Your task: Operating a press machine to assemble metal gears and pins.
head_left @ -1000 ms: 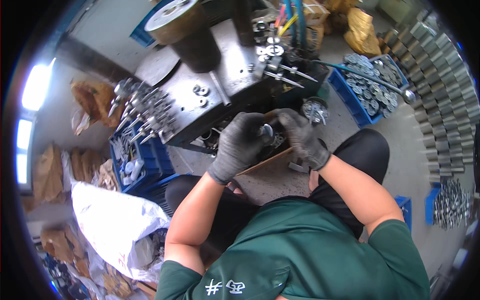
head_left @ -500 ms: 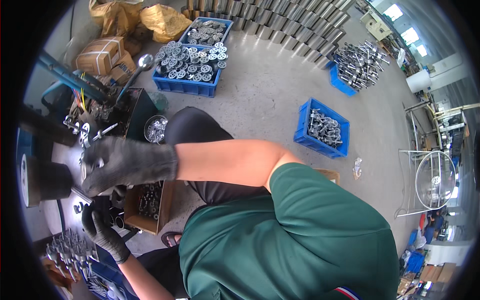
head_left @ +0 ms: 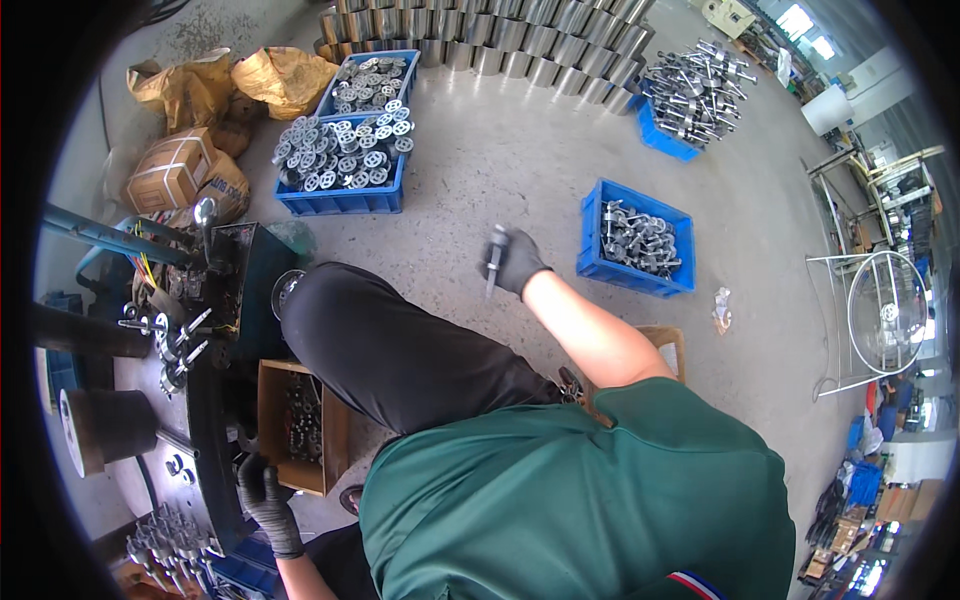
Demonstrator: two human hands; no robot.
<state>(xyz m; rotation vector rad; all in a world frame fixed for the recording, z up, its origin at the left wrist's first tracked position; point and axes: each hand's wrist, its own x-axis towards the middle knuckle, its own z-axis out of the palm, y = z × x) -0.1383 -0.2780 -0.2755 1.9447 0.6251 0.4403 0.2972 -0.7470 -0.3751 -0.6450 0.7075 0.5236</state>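
Note:
My right hand [head_left: 520, 264], in a dark glove, is closed round a metal shaft part [head_left: 495, 262] with a thicker collar near its top. It hangs over the floor, left of a blue crate [head_left: 585, 262] of similar metal parts. My left hand [head_left: 270, 510], gloved too, is at the lower left beside the machine's metal table [head_left: 180, 410]. Its fingers are extended and apart, and no object shows in them. Several shafts with discs [head_left: 172, 350] lie on the table next to a dark cylinder [head_left: 105, 430].
An open cardboard box [head_left: 335, 440] of small parts stands by my leg. Blue crates [head_left: 345, 203] of wheel-shaped discs are at the far left. Steel tubes [head_left: 510, 35] are stacked at the back. Another blue crate [head_left: 665, 140] heaped with shafts stands far right. More shafts [head_left: 165, 545] stand at lower left.
My right hand has swung from the machine table to the right, over the floor, with the shaft part in it. My left hand has moved slightly right and down. The view has shifted.

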